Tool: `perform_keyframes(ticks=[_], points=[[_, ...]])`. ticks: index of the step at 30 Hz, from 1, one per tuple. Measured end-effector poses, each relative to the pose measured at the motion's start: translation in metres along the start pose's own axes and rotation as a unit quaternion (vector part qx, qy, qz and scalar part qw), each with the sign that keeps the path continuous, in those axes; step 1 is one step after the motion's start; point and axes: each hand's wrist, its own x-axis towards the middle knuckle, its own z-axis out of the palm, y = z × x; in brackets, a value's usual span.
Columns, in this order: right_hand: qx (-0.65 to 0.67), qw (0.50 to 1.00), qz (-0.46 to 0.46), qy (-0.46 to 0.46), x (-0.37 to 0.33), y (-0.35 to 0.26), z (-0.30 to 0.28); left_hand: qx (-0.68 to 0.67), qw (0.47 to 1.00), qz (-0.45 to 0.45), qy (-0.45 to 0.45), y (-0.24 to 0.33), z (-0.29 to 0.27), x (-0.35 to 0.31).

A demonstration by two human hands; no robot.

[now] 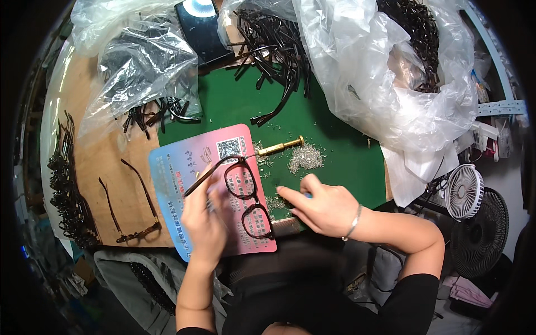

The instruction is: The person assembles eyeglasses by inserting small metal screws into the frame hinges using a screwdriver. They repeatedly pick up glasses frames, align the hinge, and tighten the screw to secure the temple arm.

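A dark eyeglass frame [254, 204] lies over the pink-and-blue printed mat [167, 167], lenses toward the right. From its upper corner a dark temple [202, 180] runs down to my left hand [205, 223], whose fingers close around it and are slightly blurred. My right hand [326, 206] reaches over a small heap of tiny metal screws [273, 202], thumb and forefinger close together. Whatever they hold is too small to make out. A bit of blue shows among its fingers. Above the frame lies a brass screwdriver [279, 147], its thin tip near the hinge.
A larger heap of screws [306, 158] sits on the green mat [346, 167]. Glasses [137, 229] rest on the wood at left, beside stacked dark frames [70, 190]. Behind are bagged temples [151, 61], a phone [202, 33], loose temples [279, 50] and a large plastic bag [363, 84]. Fans [464, 192] stand right.
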Motion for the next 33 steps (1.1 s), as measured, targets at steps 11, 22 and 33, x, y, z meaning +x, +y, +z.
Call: perform_keyframes(ticks=[11,22,33], points=[[-0.068,0.996,-0.026,0.046,0.001,0.007,0.01,0.069,0.996,0.042,-0.035,-0.026,-0.007,-0.021],[-0.073,0.995,0.012,0.063,0.006,0.001,0.012,0.006,0.945,0.291,-0.152,-0.012,0.006,-0.06],[-0.016,1.0,0.007,0.02,0.002,0.011,0.01,0.099,0.954,0.266,-0.095,-0.025,0.011,-0.062]])
